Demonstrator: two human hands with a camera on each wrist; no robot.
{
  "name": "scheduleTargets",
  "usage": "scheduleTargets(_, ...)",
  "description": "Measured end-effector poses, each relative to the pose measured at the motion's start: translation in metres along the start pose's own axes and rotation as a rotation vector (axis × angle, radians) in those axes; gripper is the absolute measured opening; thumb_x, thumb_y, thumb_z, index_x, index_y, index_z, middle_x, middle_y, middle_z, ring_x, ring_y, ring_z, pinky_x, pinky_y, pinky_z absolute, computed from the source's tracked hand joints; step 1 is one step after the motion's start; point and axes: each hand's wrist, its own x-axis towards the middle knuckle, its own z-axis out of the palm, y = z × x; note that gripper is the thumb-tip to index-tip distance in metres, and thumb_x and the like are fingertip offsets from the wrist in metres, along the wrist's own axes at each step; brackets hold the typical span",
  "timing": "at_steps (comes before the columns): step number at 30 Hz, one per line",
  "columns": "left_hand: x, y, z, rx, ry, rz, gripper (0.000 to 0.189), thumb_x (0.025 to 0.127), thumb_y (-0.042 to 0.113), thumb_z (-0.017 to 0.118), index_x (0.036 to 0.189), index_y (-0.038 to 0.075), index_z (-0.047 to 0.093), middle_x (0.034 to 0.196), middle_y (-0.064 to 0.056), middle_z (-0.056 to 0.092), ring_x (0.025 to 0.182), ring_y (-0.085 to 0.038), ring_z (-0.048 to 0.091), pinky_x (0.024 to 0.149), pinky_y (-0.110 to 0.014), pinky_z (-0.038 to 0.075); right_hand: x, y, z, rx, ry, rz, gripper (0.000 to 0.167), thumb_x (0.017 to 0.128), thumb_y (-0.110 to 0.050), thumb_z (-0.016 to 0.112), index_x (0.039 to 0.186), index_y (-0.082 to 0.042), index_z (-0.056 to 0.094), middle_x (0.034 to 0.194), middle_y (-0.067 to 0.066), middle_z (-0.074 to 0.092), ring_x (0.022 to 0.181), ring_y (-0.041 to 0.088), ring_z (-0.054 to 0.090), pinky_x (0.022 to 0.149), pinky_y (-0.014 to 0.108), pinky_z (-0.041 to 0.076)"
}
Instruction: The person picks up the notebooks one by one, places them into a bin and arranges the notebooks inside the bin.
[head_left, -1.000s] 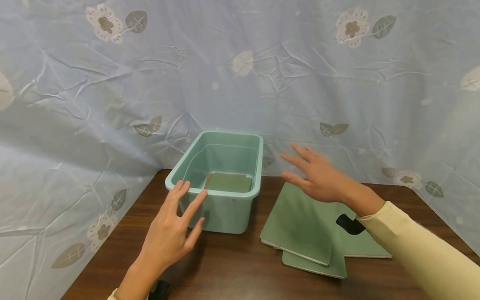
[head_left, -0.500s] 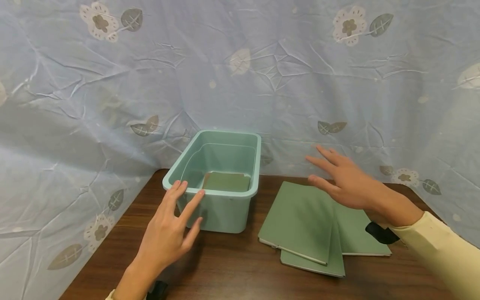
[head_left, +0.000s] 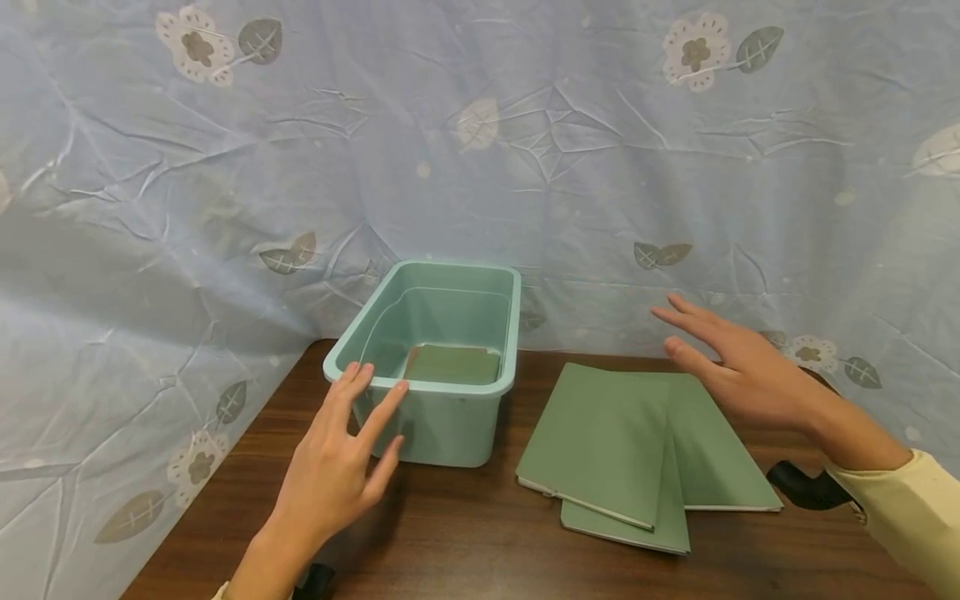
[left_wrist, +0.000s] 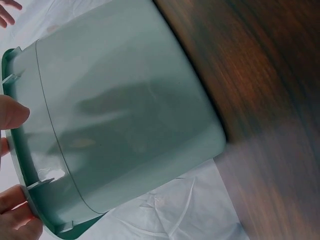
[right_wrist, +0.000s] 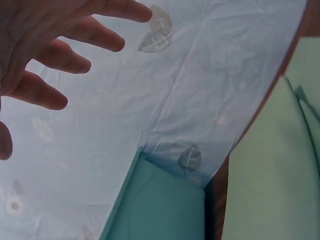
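My left hand [head_left: 330, 462] is at the near rim of a pale green plastic bin [head_left: 431, 429], fingers spread and fingertips right at the edge. In the left wrist view its thumb [left_wrist: 12, 112] shows against the bin's outer side. Inside the bin lies a small green notebook [head_left: 453, 365] with a brownish edge behind it. My right hand [head_left: 757, 379] hovers with outstretched fingers and holds nothing. Below and left of it, green notebooks overlap on the table: a large one [head_left: 600, 446] on top, a smaller one [head_left: 660, 537] partly under it, and another [head_left: 720, 467] at the right.
The dark wood table [head_left: 465, 533] carries the bin and notebooks. A pale blue floral sheet [head_left: 480, 200] hangs behind and along the left side, close to the bin's back.
My right hand has moved to the right, from above the notebooks' back edge to beside the right-hand one. My left hand and the bin have stayed in place.
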Motion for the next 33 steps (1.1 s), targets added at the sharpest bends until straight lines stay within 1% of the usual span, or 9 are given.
scheduleTargets(3,0.0,0.0,-0.001,0.005,0.007,0.003,0.053,0.112,0.041,0.041,0.154,0.014,0.057,0.153,-0.034,0.049,0.146,-0.051,0.048,0.137,-0.035,0.02,-0.004,0.004,0.0,0.108,0.015,0.014,0.053,0.115,-0.041,0.041,0.167,-0.037,0.031,0.178,0.003,0.024,0.161,0.043,0.03,0.115,0.073,0.039)
scheduleTargets(7,0.0,0.0,-0.002,0.002,-0.019,0.0,0.054,0.112,0.042,0.04,0.155,0.014,0.056,0.154,-0.034,0.048,0.146,-0.051,0.047,0.137,-0.031,0.016,-0.01,0.018,0.001,0.319,0.043,0.034,0.05,0.117,-0.038,0.034,0.167,-0.036,0.031,0.173,0.006,0.035,0.151,0.017,0.049,0.112,0.035,0.054)
scheduleTargets(10,0.001,0.0,-0.003,0.005,-0.039,-0.003,0.055,0.112,0.043,0.039,0.156,0.015,0.055,0.154,-0.034,0.048,0.146,-0.051,0.047,0.137,-0.028,0.012,-0.014,0.034,0.003,0.642,0.052,-0.018,0.05,0.118,-0.029,0.03,0.169,-0.026,0.031,0.166,-0.001,0.046,0.137,0.0,0.059,0.1,0.017,0.057)
scheduleTargets(12,0.001,0.0,-0.003,0.008,-0.04,-0.001,0.054,0.112,0.042,0.04,0.156,0.015,0.055,0.154,-0.034,0.048,0.146,-0.051,0.047,0.138,-0.03,0.015,-0.017,0.044,0.004,0.876,0.037,-0.075,0.05,0.118,-0.023,0.026,0.168,-0.022,0.033,0.162,-0.006,0.051,0.134,0.0,0.063,0.099,0.023,0.061)
scheduleTargets(15,0.001,0.0,-0.003,0.013,-0.023,0.004,0.054,0.111,0.041,0.04,0.155,0.014,0.056,0.153,-0.034,0.049,0.145,-0.051,0.048,0.135,-0.039,0.027,-0.021,0.056,0.004,1.157,-0.021,-0.115,0.051,0.118,-0.024,0.02,0.167,-0.023,0.035,0.156,-0.008,0.058,0.135,0.013,0.066,0.101,0.035,0.063)
scheduleTargets(21,-0.001,0.0,-0.002,0.013,-0.014,0.003,0.053,0.112,0.041,0.04,0.154,0.014,0.056,0.154,-0.033,0.049,0.145,-0.052,0.048,0.128,-0.05,0.039,-0.028,0.066,0.005,1.347,-0.096,-0.051,0.058,0.117,-0.035,0.015,0.172,-0.019,0.007,0.154,-0.006,0.06,0.137,0.02,0.065,0.106,0.043,0.062)
scheduleTargets(28,-0.002,-0.001,0.0,0.02,-0.027,0.004,0.054,0.112,0.041,0.039,0.155,0.014,0.055,0.153,-0.034,0.049,0.146,-0.051,0.047,0.137,-0.029,0.014,-0.035,0.069,0.007,1.84,-0.266,-0.085,0.059,0.117,-0.04,0.015,0.155,-0.014,0.052,0.154,0.018,0.06,0.141,0.04,0.06,0.116,0.06,0.05)
scheduleTargets(31,-0.002,-0.002,-0.001,0.024,-0.044,-0.004,0.055,0.112,0.042,0.039,0.156,0.014,0.055,0.154,-0.034,0.048,0.148,-0.05,0.045,0.137,-0.027,0.01,-0.036,0.069,0.007,1.94,-0.294,-0.051,0.061,0.117,-0.043,0.018,0.151,-0.011,0.057,0.152,0.023,0.06,0.141,0.044,0.059,0.118,0.063,0.047)
scheduleTargets(33,-0.002,-0.001,-0.001,0.025,-0.05,-0.009,0.055,0.112,0.043,0.039,0.156,0.014,0.055,0.154,-0.034,0.048,0.148,-0.05,0.045,0.138,-0.031,0.015,-0.037,0.07,0.009,1.963,-0.301,-0.028,0.061,0.117,-0.043,0.019,0.15,-0.01,0.058,0.151,0.024,0.061,0.141,0.044,0.059,0.119,0.063,0.046)
